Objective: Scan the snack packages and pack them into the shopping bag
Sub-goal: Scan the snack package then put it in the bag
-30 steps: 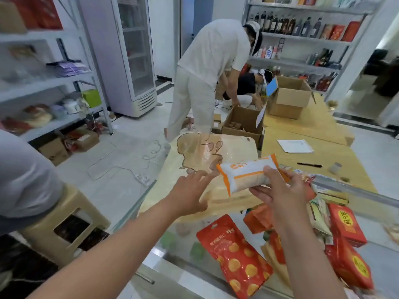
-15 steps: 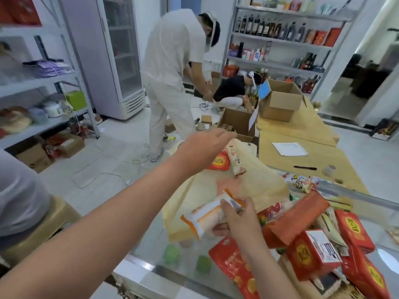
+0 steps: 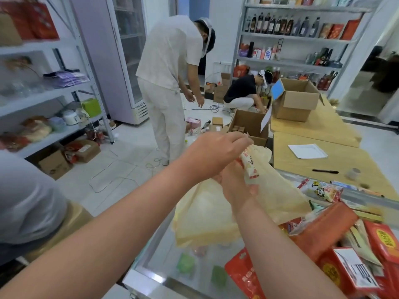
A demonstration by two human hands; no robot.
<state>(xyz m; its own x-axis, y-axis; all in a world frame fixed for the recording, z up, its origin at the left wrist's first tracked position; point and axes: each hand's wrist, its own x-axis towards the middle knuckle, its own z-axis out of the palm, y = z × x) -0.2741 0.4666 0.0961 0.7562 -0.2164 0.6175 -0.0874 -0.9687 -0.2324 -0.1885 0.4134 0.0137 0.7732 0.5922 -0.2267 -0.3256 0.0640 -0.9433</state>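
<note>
The cream shopping bag (image 3: pixel 216 212) lies on the glass counter (image 3: pixel 164 264) with its mouth facing away from me. My left hand (image 3: pixel 216 152) reaches over the bag, fingers curled at its upper rim. Just below it, my right hand (image 3: pixel 235 186) is at the bag's mouth, its fingers hidden behind my left hand. The orange-and-white snack package it carried is out of sight. A white package with red print (image 3: pixel 248 165) shows in the bag's mouth. More snack packages, among them red boxes (image 3: pixel 343 270) and a red pouch (image 3: pixel 241 277), lie at the lower right.
A panda-print packet (image 3: pixel 323 190) lies on the counter's far edge. Beyond it a wooden table (image 3: pixel 345 160) holds paper, a pen and a cardboard box (image 3: pixel 295 100). Two people work among boxes on the floor ahead. A person in grey sits at my left.
My right hand moved up from the counter to the bag's mouth, and the orange-and-white package went out of sight. My left hand stayed at the bag's rim.
</note>
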